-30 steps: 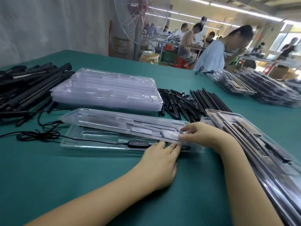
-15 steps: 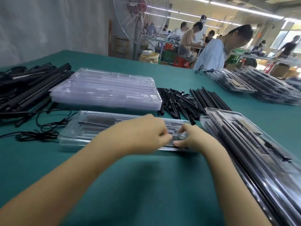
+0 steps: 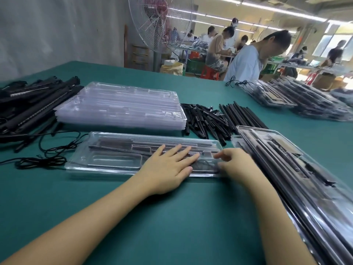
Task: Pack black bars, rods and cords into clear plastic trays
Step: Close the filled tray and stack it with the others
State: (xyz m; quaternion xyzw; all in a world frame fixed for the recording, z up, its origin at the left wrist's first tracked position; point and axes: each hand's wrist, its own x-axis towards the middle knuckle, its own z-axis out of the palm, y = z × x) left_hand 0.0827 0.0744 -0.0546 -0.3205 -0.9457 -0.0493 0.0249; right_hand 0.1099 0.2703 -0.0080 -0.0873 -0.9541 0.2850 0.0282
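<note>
Nearest the person, between the two forearms, lies a broad bare stretch of the green table [image 3: 172, 222], and it carries on to the left below the tray.

The clear tray [image 3: 107, 163] lies flat on the table just past that stretch, with its lid down. Its long axis runs left to right across the view, its near long edge facing the person. A black bar [image 3: 114, 148] inside lies along the same axis in the far half. A coiled cord [image 3: 204, 165] sits in the compartment at the right end.

The left hand [image 3: 168, 169] rests palm down on the tray's right half, fingers straight and spread. The right hand [image 3: 238, 165] is at the tray's right end with its fingers curled against the plastic. Blur hides whether it pinches the edge or only presses on it.

The tray's right end lies just beside a slanting stack of filled trays [image 3: 290, 169], which runs along the right side toward the near edge of the view. At the left end a loose black cord [image 3: 44, 159] lies tangled on the table, one loop reaching the tray's far left corner.

Beyond the tray's far edge, across a narrow strip of table, sits a stack of empty clear trays [image 3: 122, 108], its long axis also left to right. To its right lie a heap of short black rods [image 3: 202, 121] and a row of long black rods [image 3: 242, 115] pointing away. A pile of black bars [image 3: 34, 104] lies to its left.

Farther right, more filled trays [image 3: 298, 98] are stacked near a person in a pale shirt [image 3: 244, 64]. A large fan [image 3: 160, 22] stands behind the table's far edge.
</note>
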